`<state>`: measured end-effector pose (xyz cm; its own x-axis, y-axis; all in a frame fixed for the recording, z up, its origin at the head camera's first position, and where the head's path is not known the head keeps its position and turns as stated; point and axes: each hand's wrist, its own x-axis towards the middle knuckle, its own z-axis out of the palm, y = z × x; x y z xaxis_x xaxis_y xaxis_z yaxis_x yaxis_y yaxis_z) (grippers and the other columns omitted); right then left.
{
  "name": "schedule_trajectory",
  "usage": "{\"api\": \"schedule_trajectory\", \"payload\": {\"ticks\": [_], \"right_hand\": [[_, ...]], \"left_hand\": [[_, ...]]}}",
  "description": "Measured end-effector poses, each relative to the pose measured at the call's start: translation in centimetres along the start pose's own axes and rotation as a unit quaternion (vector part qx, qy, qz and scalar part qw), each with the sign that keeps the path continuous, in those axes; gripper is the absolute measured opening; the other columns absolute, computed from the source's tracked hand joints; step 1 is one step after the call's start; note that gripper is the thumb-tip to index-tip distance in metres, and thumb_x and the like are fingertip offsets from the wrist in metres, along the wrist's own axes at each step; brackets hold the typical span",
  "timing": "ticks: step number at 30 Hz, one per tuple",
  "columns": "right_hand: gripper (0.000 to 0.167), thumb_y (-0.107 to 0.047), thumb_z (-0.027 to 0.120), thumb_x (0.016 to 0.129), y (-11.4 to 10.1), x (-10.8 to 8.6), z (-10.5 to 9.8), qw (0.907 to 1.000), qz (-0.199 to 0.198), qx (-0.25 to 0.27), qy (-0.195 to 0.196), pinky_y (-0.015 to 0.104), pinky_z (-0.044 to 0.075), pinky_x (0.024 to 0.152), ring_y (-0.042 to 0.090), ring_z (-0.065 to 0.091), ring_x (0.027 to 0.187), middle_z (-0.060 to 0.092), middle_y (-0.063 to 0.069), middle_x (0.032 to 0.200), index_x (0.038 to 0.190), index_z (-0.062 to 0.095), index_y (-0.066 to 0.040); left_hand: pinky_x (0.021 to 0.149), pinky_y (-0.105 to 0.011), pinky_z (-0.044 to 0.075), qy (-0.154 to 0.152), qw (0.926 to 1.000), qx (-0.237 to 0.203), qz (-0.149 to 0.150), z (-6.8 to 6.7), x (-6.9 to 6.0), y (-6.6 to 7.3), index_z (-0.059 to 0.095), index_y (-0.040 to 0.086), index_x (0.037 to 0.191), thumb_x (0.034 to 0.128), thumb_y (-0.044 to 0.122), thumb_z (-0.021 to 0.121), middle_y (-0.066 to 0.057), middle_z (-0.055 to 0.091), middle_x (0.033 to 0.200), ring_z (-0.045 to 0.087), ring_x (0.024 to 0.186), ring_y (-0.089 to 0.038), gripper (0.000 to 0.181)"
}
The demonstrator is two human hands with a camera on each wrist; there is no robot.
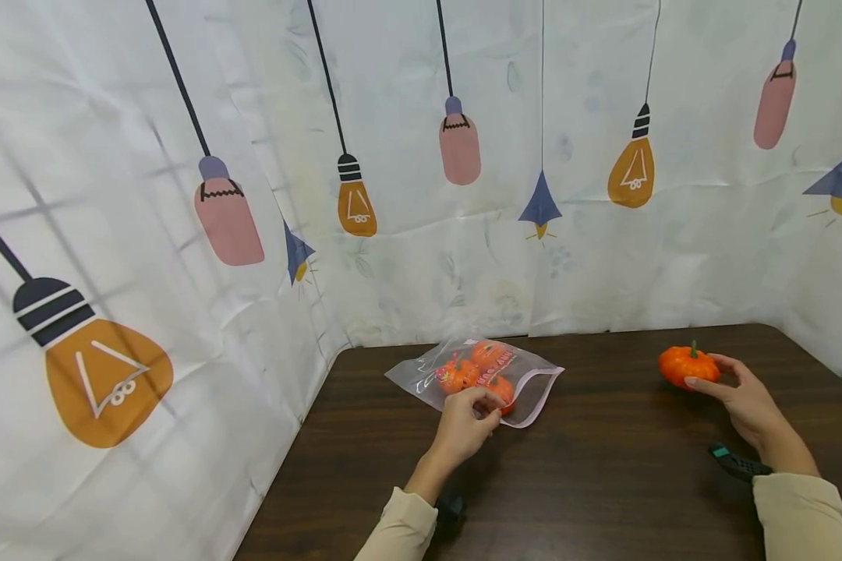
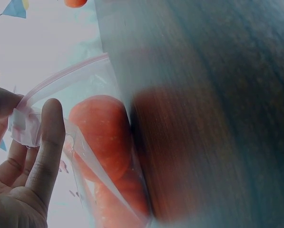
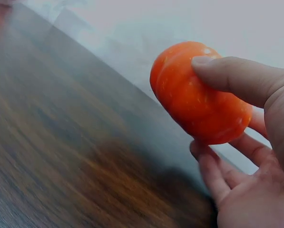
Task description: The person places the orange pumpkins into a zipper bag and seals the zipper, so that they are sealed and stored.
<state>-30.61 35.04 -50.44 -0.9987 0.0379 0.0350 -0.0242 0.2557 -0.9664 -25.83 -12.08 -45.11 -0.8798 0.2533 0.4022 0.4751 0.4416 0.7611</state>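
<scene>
A clear zip bag with a pinkish edge lies at the back left of the table, its mouth facing right. Inside it are orange toy pumpkins, one with a face on it. My left hand pinches the rim of the bag's mouth; in the left wrist view the fingers are at a clear plastic tab there. Over the right side of the table, my right hand grips another toy pumpkin with a green stem, thumb on one side and fingers on the other, as the right wrist view shows.
The dark wooden table reaches back to a white curtain printed with hanging lamps. More of this cloth stands along the left and right sides. A dark strap is on the right wrist.
</scene>
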Motion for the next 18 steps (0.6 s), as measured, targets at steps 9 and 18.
{"api": "schedule_trajectory", "payload": {"ticks": [9, 18], "right_hand": [[0.055, -0.011, 0.065, 0.100, -1.6, 0.3, 1.0, 0.9931, -0.066, 0.083, -0.051, 0.013, 0.057, 0.082, -0.012, 0.057, 0.099, 0.031, -0.017, 0.125, 0.140, 0.035, -0.033], [0.065, -0.023, 0.063, 0.102, -4.1, 0.2, 1.7, 0.9940, -0.084, -0.040, -0.058, 0.012, 0.054, 0.082, -0.011, 0.057, 0.099, 0.035, -0.004, 0.135, 0.154, 0.025, -0.011]], "left_hand": [[0.053, -0.019, 0.054, 0.000, 1.0000, 0.002, -0.003, 0.0, 0.0, 0.0, 0.075, 0.002, 0.092, 0.0873, 0.000, 0.073, -0.007, 0.071, 0.079, 0.062, 0.058, -0.010, 0.006], [0.053, -0.019, 0.055, 0.000, 1.0000, 0.003, -0.003, 0.0, -0.1, -0.1, 0.075, 0.005, 0.091, 0.0877, 0.000, 0.073, -0.007, 0.071, 0.080, 0.062, 0.059, -0.012, 0.006]]}}
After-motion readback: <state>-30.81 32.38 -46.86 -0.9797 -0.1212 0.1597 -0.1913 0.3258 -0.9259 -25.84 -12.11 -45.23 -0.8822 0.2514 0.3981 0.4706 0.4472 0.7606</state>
